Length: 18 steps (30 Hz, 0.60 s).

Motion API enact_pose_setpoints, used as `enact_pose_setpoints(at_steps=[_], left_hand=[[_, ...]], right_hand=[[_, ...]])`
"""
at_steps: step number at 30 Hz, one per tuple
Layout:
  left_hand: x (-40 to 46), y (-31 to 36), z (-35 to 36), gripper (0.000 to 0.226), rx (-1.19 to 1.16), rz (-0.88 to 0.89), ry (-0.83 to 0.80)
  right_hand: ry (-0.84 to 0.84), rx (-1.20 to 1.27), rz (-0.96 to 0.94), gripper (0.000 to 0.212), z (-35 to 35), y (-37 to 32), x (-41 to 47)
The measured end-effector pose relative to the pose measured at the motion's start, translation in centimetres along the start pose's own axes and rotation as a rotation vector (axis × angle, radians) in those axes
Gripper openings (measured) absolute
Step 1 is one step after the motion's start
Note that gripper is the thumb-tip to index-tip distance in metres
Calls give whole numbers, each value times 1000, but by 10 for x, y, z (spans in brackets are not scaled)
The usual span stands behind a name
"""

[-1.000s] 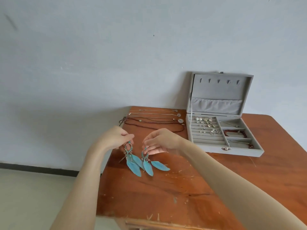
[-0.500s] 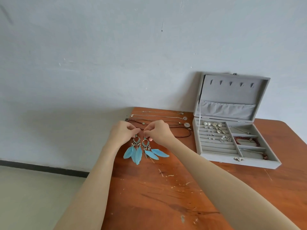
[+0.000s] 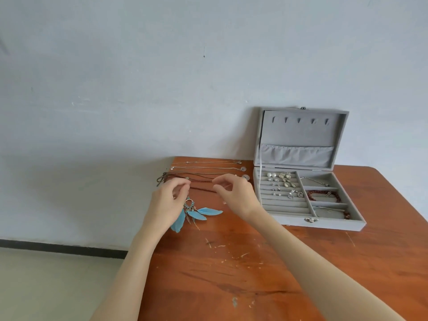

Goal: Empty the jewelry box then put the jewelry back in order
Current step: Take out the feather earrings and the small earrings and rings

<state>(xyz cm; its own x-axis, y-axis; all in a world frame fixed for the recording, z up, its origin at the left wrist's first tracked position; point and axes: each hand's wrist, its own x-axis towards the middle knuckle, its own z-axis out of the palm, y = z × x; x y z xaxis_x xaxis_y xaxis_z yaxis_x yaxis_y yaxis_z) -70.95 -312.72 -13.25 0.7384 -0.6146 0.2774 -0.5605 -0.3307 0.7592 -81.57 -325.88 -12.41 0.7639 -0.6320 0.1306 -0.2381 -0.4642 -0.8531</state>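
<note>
The left hand [image 3: 170, 200] hovers with loosely curled fingers over the feather earrings [image 3: 194, 212]; whether it pinches a hook I cannot tell, since the palm hides one earring. The right hand [image 3: 234, 195], at three o'clock of them, hangs relaxed and holds nothing. The earrings lie on the table [image 3: 254, 274], hooks toward twelve, feathers fanning toward five and seven. A dragging finger could tangle them with the necklaces [image 3: 203, 174] at twelve. The jewelry box [image 3: 310, 224] sits open at three.
</note>
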Motion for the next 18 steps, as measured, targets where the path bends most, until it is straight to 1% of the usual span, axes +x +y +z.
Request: enact_pose_setpoints(at_steps=[6, 9, 11, 15, 18], left_hand=[[-1, 42, 45, 18, 56, 171, -135], [9, 63, 74, 20, 102, 260, -184], [20, 71, 93, 21, 134, 312, -173], [40, 80, 124, 20, 272, 382, -73], [52, 88, 141, 25, 391, 419, -38]], right_hand=[[127, 29, 15, 13, -56, 23, -16], [188, -3, 48, 12, -83, 38, -14], [235, -59, 55, 13, -97, 50, -9], [300, -182, 46, 15, -113, 76, 4], [305, -364, 25, 19, -113, 88, 18]])
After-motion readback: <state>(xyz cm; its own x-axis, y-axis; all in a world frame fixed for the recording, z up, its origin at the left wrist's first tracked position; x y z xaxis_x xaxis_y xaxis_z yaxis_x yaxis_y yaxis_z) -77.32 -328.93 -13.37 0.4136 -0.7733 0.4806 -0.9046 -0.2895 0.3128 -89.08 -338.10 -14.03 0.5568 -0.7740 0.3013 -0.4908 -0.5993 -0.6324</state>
